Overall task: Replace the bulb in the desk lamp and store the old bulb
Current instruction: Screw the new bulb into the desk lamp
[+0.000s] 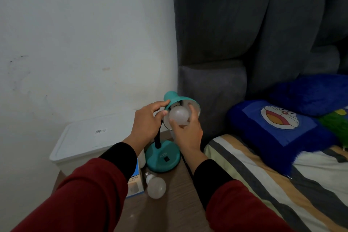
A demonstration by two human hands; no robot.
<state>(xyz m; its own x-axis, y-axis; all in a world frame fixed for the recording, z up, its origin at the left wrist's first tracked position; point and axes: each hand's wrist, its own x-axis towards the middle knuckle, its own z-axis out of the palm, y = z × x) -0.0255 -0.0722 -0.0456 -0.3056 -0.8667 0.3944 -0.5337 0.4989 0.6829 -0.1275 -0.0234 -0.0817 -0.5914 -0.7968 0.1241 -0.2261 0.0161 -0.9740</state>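
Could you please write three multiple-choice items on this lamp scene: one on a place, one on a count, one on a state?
1. Where does the loose bulb lie?
A. On the bed
B. On the wooden table, in front of the lamp base
C. On the white bin

2. How many bulbs are in view?
A. One
B. Two
C. Four

3. What is the right hand doing?
A. Gripping the bulb in the lamp shade
B. Resting on the pillow
C. Pressing the switch

Answers: 1 B, it lies beside the teal base; 2 B, one lies loose, one is in the shade; 3 A, its fingers wrap the globe while the left hand steadies the shade.
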